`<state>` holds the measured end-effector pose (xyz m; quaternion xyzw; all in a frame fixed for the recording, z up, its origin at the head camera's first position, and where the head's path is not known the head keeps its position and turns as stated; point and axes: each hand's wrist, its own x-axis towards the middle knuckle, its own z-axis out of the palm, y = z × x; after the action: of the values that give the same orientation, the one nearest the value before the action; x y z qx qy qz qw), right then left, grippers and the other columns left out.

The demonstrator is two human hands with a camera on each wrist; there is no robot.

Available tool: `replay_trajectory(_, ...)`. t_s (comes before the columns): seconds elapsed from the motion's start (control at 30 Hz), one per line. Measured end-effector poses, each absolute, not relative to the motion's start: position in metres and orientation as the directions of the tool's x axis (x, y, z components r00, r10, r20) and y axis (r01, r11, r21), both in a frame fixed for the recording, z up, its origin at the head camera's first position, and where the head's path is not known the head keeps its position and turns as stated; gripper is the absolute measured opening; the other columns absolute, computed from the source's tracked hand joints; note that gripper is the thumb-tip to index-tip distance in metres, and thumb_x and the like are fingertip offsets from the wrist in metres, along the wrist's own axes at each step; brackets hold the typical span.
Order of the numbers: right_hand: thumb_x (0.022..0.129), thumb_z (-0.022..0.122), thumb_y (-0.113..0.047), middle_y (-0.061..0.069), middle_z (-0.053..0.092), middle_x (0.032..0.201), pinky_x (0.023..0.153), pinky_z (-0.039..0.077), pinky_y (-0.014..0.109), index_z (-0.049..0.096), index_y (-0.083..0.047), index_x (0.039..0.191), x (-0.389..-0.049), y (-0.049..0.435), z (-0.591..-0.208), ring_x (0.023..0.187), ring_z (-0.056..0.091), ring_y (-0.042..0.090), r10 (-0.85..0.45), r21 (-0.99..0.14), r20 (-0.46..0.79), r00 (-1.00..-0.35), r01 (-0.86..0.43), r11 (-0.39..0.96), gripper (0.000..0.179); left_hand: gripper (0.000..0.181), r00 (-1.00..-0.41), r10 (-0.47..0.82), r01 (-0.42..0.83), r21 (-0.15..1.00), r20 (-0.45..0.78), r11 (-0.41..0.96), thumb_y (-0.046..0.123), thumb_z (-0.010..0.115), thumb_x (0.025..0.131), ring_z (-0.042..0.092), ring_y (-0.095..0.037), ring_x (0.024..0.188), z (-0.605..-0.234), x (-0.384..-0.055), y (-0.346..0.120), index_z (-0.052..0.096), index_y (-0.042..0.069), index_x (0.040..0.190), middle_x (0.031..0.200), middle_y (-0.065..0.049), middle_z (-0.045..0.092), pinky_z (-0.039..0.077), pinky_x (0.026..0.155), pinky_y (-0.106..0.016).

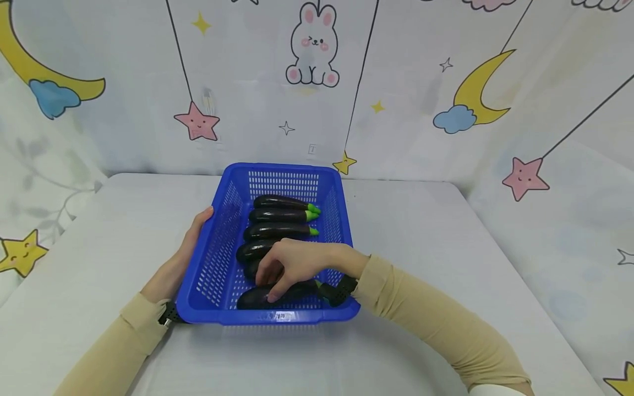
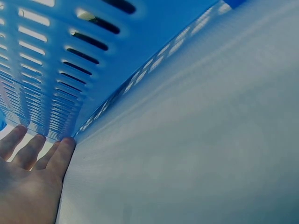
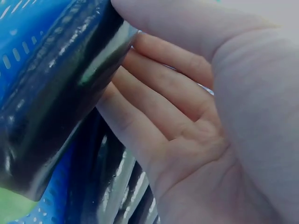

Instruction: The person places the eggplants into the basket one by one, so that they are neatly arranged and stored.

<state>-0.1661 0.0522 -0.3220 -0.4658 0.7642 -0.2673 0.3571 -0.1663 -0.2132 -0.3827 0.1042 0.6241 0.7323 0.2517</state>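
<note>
A blue plastic basket (image 1: 233, 317) with slotted sides holds several dark, glossy eggplants (image 1: 277, 230) in a row, their green stem ends toward the right. My right hand (image 1: 302, 259) reaches in from the right and pinches the nearest eggplant (image 1: 251, 298) between thumb and fingers. The right wrist view shows that eggplant (image 3: 51, 102) close up, thumb on one side and fingertips on the other. Part of the eggplant behind it is hidden by the hand. On the basket's left, my left hand (image 1: 190, 242) touches the outer wall, its extended fingers (image 2: 60, 161) against the slotted side.
The basket stands on a table covered with a white cloth (image 1: 421, 236). Behind the table hangs a white curtain (image 1: 257, 110) printed with moons, stars and a rabbit. A black band (image 1: 342, 291) on the right wrist overlaps the basket's right rim.
</note>
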Motion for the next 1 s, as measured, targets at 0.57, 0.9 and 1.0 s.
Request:
replay_trajectory(0.57, 0.089, 0.077, -0.015, 0.005, 0.072, 0.117, 0.089, 0.051, 0.018, 0.069, -0.006, 0.121, -0.167, 0.054, -0.316, 0.105, 0.068, 0.007, -0.904, -0.753, -0.276, -0.326, -0.512, 0.414, 0.034, 0.087, -0.843, 0.509, -0.255, 0.963, -0.176, -0.09, 0.072, 0.017, 0.095, 0.048, -0.025, 0.116, -0.384, -0.167, -0.214, -0.005, 0.019, 0.161, 0.142, -0.017, 0.028, 0.045, 0.093, -0.045)
replay_trajectory(0.9, 0.09, 0.077, -0.017, 0.007, 0.071, 0.12, 0.089, 0.05, 0.017, 0.067, -0.005, 0.125, -0.164, 0.065, -0.299, 0.107, 0.068, 0.01, -0.887, -0.716, -0.318, -0.335, -0.528, 0.456, 0.038, 0.084, -0.849, 0.508, -0.238, 0.964, -0.147, -0.119, 0.069, 0.017, 0.097, 0.044, -0.027, 0.119, -0.386, -0.169, -0.213, -0.006, 0.019, 0.161, 0.141, -0.016, 0.029, 0.043, 0.094, -0.045)
replay_trajectory(1.0, 0.09, 0.077, -0.018, 0.007, 0.071, 0.12, 0.089, 0.051, 0.017, 0.067, -0.004, 0.126, -0.163, 0.07, -0.293, 0.108, 0.068, 0.012, -0.885, -0.709, -0.326, -0.334, -0.532, 0.462, 0.04, 0.085, -0.85, 0.502, -0.248, 0.962, -0.16, -0.114, 0.07, 0.018, 0.096, 0.044, -0.027, 0.119, -0.385, -0.169, -0.213, -0.005, 0.02, 0.161, 0.141, -0.016, 0.029, 0.044, 0.094, -0.045)
